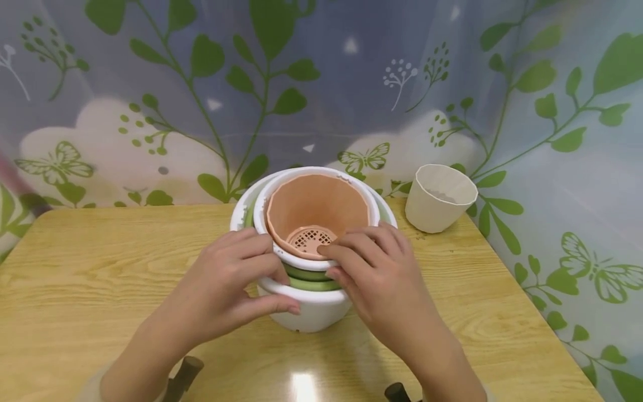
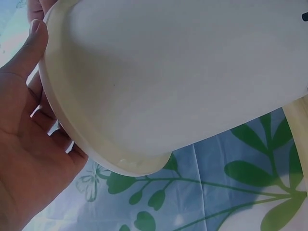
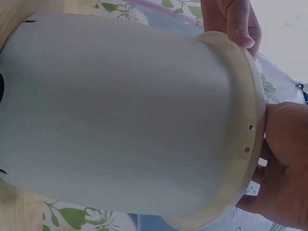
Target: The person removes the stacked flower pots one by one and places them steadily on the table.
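Note:
An orange plastic flower pot (image 1: 321, 195) with a grated bottom sits nested inside a white-rimmed pot (image 1: 260, 215). Green pot rims (image 1: 312, 285) show around that one, all within a large white pot (image 1: 306, 315) on the table. My left hand (image 1: 226, 279) grips the large pot's rim at the front left, thumb outside and fingers over the edge. With my right hand (image 1: 384, 279) I pinch the orange pot's near rim, index finger inside and thumb below. Both wrist views show the large pot's smooth side wall (image 2: 183, 72); the pinched rim is hidden there.
A cream pot (image 1: 434, 206) with faceted sides stands at the table's back right. The wooden table (image 1: 125, 251) meets a leaf-patterned curtain (image 1: 311, 111) at the back and right. Dark bits lie beside the cream pot.

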Demonstrator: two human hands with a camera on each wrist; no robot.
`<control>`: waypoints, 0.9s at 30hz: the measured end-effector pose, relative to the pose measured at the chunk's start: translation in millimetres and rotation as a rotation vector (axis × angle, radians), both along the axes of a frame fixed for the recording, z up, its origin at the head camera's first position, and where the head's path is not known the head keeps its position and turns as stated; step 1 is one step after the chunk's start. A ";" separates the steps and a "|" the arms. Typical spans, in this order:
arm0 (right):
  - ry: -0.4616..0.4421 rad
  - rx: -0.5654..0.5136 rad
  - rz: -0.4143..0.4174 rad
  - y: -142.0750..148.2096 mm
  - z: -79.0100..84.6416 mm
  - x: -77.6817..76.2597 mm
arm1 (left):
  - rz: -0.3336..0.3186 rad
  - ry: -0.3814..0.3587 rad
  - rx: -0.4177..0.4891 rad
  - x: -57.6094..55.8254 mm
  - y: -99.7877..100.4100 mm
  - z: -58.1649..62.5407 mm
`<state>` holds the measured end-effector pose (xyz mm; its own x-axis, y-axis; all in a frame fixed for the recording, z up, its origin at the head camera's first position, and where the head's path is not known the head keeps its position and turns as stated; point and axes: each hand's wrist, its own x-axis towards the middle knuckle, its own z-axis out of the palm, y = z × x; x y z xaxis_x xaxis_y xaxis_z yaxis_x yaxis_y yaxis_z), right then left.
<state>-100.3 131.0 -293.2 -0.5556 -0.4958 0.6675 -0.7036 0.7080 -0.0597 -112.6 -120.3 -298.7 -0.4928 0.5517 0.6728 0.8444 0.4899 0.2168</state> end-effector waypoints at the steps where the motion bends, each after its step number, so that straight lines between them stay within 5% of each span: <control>1: 0.001 0.009 -0.002 -0.2 -0.6 0.2 | -0.002 -0.003 0.003 -0.3 -0.1 -0.6; 18: 0.005 -0.105 0.090 -4.0 -1.8 -2.0 | -0.013 -0.034 0.011 -3.6 -1.4 -3.9; 27: 0.171 -0.251 0.147 -8.8 1.1 -3.4 | -0.013 -0.052 0.008 -2.1 -0.9 -4.8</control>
